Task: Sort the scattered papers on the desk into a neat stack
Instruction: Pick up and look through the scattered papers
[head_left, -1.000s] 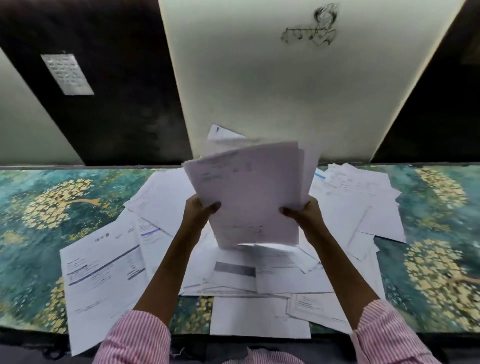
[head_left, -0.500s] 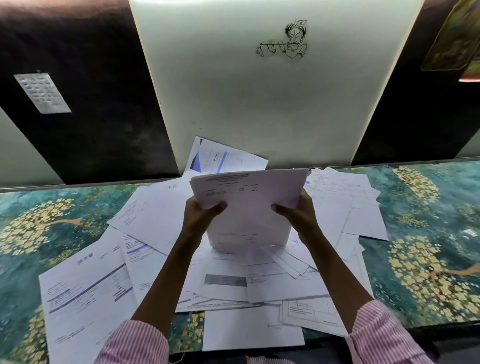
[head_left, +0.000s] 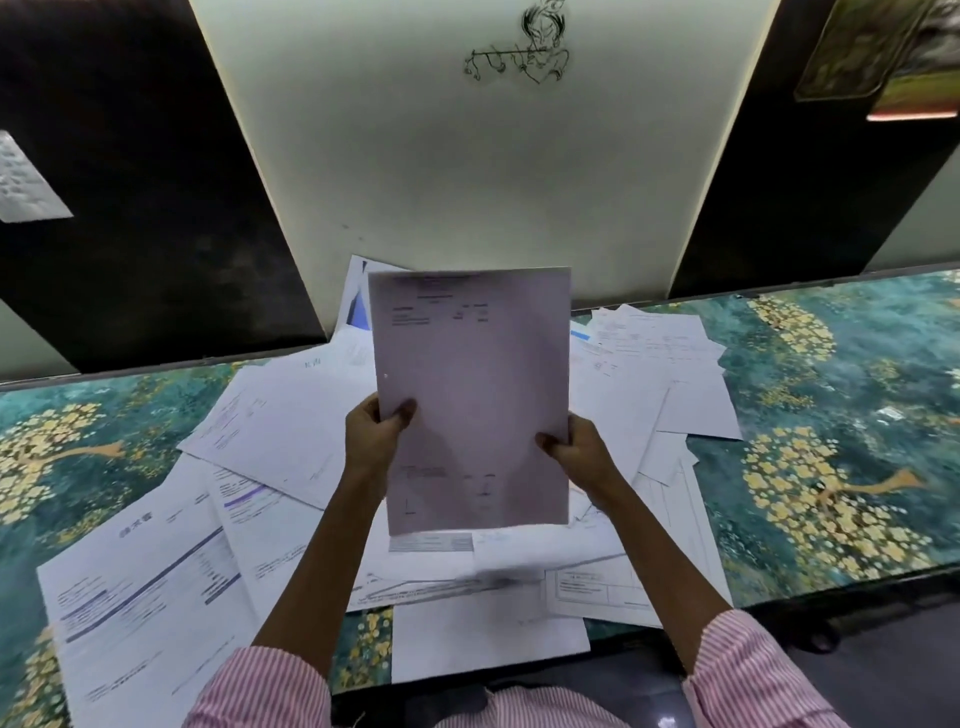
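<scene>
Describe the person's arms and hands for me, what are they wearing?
Both arms are in a shirt with fine pink and white stripes. The left sleeve and right sleeve end well up the arms, leaving the forearms bare. The left hand and right hand are ungloved, and no watch or bracelet shows at either wrist.

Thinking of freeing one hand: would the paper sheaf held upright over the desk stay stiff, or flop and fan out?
Probably floppy: the sheaf stands flat with the left hand and right hand each pinching a side edge; held by one, its top would likely droop. No clip or staple shows, so sheets may slide apart. It looks light.
</scene>
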